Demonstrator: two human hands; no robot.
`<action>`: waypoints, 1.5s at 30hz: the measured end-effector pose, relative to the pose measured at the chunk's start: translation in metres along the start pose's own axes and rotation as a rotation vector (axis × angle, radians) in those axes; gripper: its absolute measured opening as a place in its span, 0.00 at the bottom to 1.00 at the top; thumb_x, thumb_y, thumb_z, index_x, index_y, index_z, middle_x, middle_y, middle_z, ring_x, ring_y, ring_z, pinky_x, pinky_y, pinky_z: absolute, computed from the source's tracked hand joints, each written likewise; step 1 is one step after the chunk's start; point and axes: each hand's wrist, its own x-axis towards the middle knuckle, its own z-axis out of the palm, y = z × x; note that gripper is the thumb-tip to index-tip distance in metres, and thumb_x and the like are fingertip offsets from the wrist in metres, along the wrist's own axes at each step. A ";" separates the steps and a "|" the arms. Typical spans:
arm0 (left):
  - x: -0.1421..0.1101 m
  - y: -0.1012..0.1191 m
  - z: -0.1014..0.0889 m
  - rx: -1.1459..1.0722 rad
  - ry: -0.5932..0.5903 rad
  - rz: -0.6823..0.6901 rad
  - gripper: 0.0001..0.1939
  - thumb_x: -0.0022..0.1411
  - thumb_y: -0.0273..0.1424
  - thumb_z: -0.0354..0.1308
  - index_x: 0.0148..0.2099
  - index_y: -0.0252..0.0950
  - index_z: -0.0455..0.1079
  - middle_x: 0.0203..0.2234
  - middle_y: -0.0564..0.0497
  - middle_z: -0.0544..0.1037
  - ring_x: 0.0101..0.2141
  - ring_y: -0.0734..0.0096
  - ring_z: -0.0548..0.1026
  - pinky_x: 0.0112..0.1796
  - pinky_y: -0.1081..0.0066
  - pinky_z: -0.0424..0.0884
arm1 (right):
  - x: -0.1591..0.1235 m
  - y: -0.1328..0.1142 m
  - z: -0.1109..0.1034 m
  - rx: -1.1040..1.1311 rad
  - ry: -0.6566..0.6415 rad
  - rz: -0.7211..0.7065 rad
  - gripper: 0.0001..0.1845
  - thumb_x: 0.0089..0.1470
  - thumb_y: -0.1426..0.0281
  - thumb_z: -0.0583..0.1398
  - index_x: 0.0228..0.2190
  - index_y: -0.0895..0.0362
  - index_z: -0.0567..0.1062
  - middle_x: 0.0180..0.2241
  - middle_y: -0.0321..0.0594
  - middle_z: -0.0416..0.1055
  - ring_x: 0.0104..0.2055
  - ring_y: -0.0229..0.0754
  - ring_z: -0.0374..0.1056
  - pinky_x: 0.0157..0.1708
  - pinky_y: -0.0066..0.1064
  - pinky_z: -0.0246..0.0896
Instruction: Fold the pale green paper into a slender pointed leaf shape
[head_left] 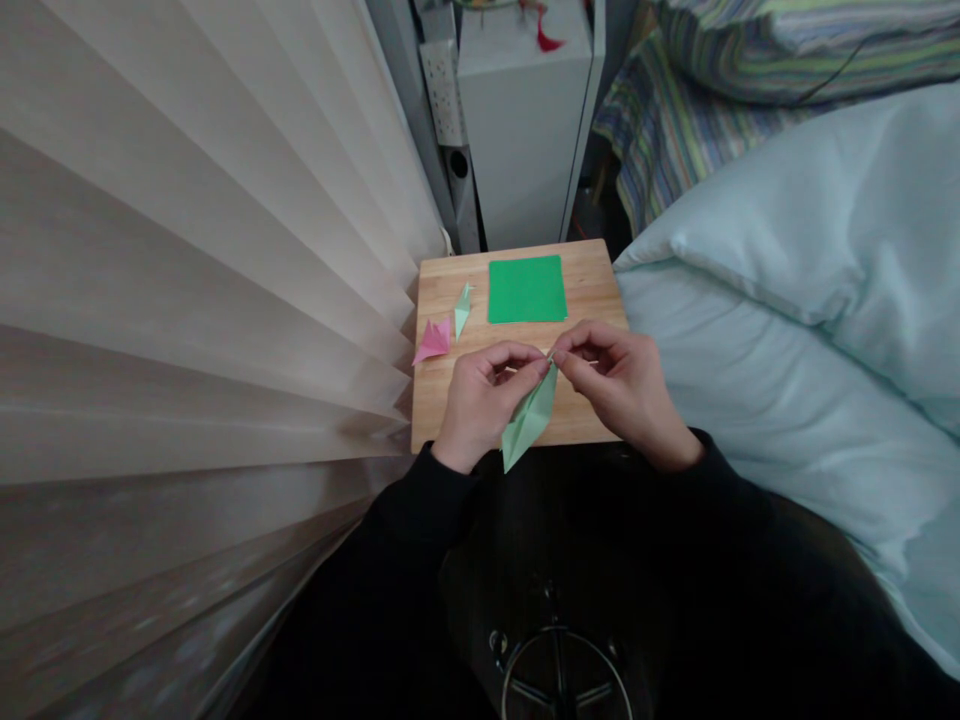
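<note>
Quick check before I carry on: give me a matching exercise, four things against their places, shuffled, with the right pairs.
1. bright green paper
2. pink folded paper
3. larger pale green paper
4. pale blue bedding

A. right of the table
B. between left hand and right hand
C. lying flat near the table's far edge
D. by the table's left edge

Pairs: 1-C, 2-D, 3-B, 4-A

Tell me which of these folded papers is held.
The pale green paper, pinched near its upper tip by the left hand and right hand; the small pale green one and the pink one lie on the table.
</note>
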 end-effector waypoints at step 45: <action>-0.002 -0.001 0.003 0.079 -0.011 0.029 0.06 0.58 0.33 0.68 0.34 0.35 0.78 0.28 0.51 0.80 0.29 0.74 0.74 0.30 0.74 0.70 | 0.001 0.001 0.004 -0.068 0.038 -0.035 0.10 0.60 0.67 0.61 0.28 0.56 0.73 0.21 0.30 0.64 0.21 0.32 0.57 0.21 0.29 0.49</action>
